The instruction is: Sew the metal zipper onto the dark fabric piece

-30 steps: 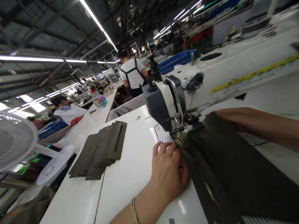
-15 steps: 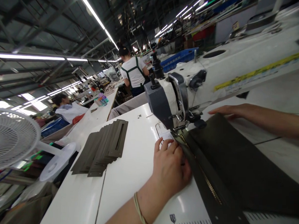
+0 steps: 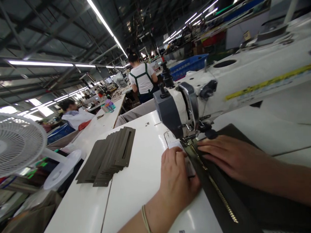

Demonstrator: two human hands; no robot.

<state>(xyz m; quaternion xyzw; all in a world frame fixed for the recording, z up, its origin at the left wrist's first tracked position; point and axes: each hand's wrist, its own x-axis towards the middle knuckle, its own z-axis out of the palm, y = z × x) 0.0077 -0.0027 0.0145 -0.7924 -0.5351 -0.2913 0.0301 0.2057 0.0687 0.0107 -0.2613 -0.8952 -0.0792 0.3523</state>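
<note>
A dark olive fabric panel with a brass zipper lies under the presser foot of a white industrial sewing machine. My left hand rests on the table at the left edge of the zipper, fingers curled and pressing down just before the foot. My right hand lies flat on the fabric to the right of the zipper, fingers pointing toward the needle. Both hands pin the fabric to the table; neither lifts anything.
A fanned stack of olive cut pieces with slots lies on the white table to the left. A white fan stands at the far left. One person stands and another sits at tables beyond. A blue crate stands behind the machine.
My right hand has come from the far edge of the fabric, behind the machine head, down onto the panel beside the zipper. My left hand stays in place by the presser foot.
</note>
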